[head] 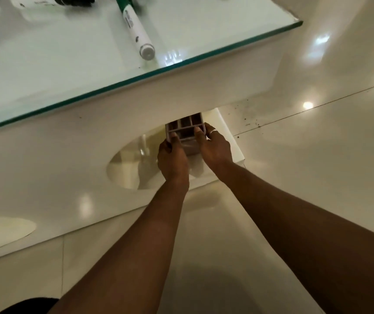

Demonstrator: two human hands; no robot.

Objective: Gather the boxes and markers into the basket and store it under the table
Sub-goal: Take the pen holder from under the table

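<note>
— From the head view, what do we have in our hands?

— We grip the basket (pixel 184 130), a small grey one with open compartments along its rim. Our left hand (pixel 172 158) closes on its left side, fingers curled over the rim and the thumb against the near wall. Our right hand (pixel 215 147) closes on its right side in the same way, fingertips hooked over the top edge; a ring (pixel 213 131) shows on one finger.

— Where does the basket sit?

— Directly between our two hands, at the lower edge of the white table (pixel 136 114) apron, with its far part tucked beneath the tabletop. It stands over a white shelf (pixel 229 141) that runs under and to the right of our right hand. We cannot tell whether it touches the shelf, and the compartments are too dark for us to see what lies inside.

— And the markers?

— Well above and beyond our hands, on the glass top, we see a green-capped marker (pixel 134 26) lying at a slant, its grey end pointing towards the glass edge. Farther to the left of our left hand, at the top of the view, a black-capped marker (pixel 52 2) lies partly cut off and blurred.

— Anything else?

— Glossy floor tiles (pixel 317 166) spread out to the right of our right hand.
</note>
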